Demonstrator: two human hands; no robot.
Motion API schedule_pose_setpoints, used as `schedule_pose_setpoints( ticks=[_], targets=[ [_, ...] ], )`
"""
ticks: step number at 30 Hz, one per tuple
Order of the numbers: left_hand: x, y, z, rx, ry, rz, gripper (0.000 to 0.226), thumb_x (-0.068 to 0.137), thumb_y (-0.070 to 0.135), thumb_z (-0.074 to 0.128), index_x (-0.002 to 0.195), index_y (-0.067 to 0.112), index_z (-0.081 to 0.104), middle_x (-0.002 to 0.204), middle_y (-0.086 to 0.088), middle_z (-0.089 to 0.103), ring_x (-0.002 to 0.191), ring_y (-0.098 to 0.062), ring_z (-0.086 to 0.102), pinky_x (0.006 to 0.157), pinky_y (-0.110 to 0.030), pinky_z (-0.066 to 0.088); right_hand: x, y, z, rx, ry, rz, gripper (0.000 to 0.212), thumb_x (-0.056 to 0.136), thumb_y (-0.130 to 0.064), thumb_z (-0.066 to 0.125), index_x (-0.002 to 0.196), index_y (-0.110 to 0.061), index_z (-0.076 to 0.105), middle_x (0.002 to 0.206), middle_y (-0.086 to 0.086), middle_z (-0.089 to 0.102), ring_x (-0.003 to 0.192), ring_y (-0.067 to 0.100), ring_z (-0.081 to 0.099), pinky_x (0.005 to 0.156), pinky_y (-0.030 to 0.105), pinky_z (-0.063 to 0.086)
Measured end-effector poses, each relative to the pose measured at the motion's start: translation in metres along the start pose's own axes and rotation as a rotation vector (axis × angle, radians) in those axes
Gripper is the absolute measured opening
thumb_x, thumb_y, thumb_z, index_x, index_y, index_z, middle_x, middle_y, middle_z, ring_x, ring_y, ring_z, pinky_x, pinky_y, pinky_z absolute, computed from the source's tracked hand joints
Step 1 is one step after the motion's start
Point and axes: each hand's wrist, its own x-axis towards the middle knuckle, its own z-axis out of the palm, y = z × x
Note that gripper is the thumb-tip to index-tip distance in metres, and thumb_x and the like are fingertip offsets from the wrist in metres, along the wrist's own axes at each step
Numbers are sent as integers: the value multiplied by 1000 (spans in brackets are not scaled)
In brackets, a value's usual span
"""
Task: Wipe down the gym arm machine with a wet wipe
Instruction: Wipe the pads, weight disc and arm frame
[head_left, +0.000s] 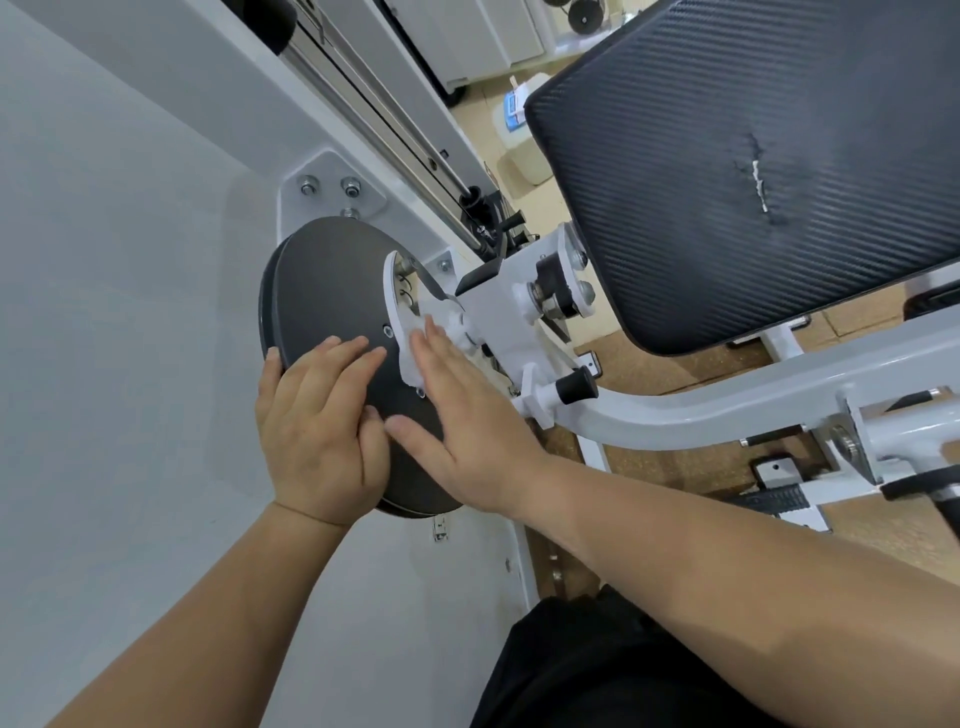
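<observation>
- Centre of the frame: pressing a crumpled white wet wipe (422, 345) onto the white bracket (396, 296) of the arm machine with the right hand (467, 431). Fingers straight and close together, thumb spread out to the left.
- Wet wipe mostly hidden under those fingers. Visible strip lying steeply, from upper right to lower left, along the bracket's edge.
- Resting the left hand (317, 431) flat on the dark round disc (322, 296), just left of the wet wipe. Fingers straight and slightly fanned, pointing to the upper right, outermost finger over the disc's left rim, nothing gripped.
- Thumbs of the 2 hands almost touching over the lower part of the disc.
- Disc seen as an oval, long axis from upper left to lower right, flat face toward the camera, set against a white panel (130, 312).
- Just above the disc: 3 bolts (307, 184) in a white plate.
- Upper right: large black ribbed pad (727, 104) with a small tear near its middle.
- Right of centre: grey tube (727, 400) running from the bracket area toward the right edge, with a black knob (574, 389) near its left end.
- Top centre, on the tan floor: white jug (519, 150) with a blue label.
</observation>
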Motion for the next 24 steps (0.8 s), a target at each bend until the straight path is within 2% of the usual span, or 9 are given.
schedule_pose_setpoints(
  ticks=[2, 4, 8, 11, 16, 20, 22, 24],
  targets=[
    [0, 2, -2, -4, -8, -13, 44, 83, 15, 47, 119, 4, 71, 124, -14, 68, 120, -36, 61, 111, -64, 31, -15, 16, -14, -110, 76, -70, 68, 104, -44, 50, 159, -9, 32, 168, 8, 26, 156, 18, 22, 127, 33, 21],
    [2, 5, -3, 27, -23, -22, 45, 83, 14, 48, 121, 4, 70, 126, -15, 66, 125, -38, 57, 112, -65, 28, -32, 34, -25, -218, 213, -152, 58, 102, -35, 54, 149, -2, 48, 159, 14, 44, 148, 24, 41, 121, 39, 36],
    [2, 13, -6, 92, -8, 78, 47, 82, 11, 54, 127, 4, 65, 133, -18, 62, 135, -40, 48, 115, -68, 22, -57, 54, -35, -355, 366, -189, 56, 96, -25, 63, 143, 5, 53, 151, 20, 52, 140, 30, 51, 118, 37, 41],
    [10, 42, -7, 75, -10, 178, 45, 86, 13, 52, 128, 4, 63, 135, -19, 61, 135, -40, 48, 117, -64, 23, -60, 61, -41, -391, 426, -171, 56, 96, -27, 63, 141, 5, 55, 148, 20, 55, 137, 30, 54, 114, 41, 46],
    [31, 65, -7, 169, -354, 75, 53, 91, 29, 38, 132, 6, 61, 142, -17, 57, 142, -38, 41, 122, -58, 15, -53, 52, -47, -303, 500, -129, 58, 96, -31, 57, 143, 4, 53, 148, 18, 55, 138, 28, 53, 117, 35, 41],
    [42, 74, -1, 226, -529, 149, 61, 91, 34, 35, 142, 7, 53, 150, -17, 49, 145, -38, 37, 121, -58, 20, -67, 70, -57, -236, 487, 62, 66, 98, -42, 51, 150, -1, 47, 156, 12, 48, 146, 21, 43, 122, 31, 32],
    [44, 87, 9, 229, -642, 193, 66, 95, 38, 32, 156, 12, 32, 164, -14, 27, 153, -34, 21, 124, -55, 13, -75, 83, -63, -191, 388, 233, 80, 97, -58, 43, 158, -8, 35, 165, 6, 33, 153, 16, 27, 124, 28, 21],
    [43, 96, 24, 208, -748, 191, 71, 100, 42, 28, 162, 17, 4, 170, -10, -3, 157, -30, 0, 125, -50, 0, -74, 91, -63, -165, 278, 300, 91, 94, -69, 42, 163, -12, 24, 171, 2, 18, 157, 13, 14, 126, 30, 14]
  ],
)
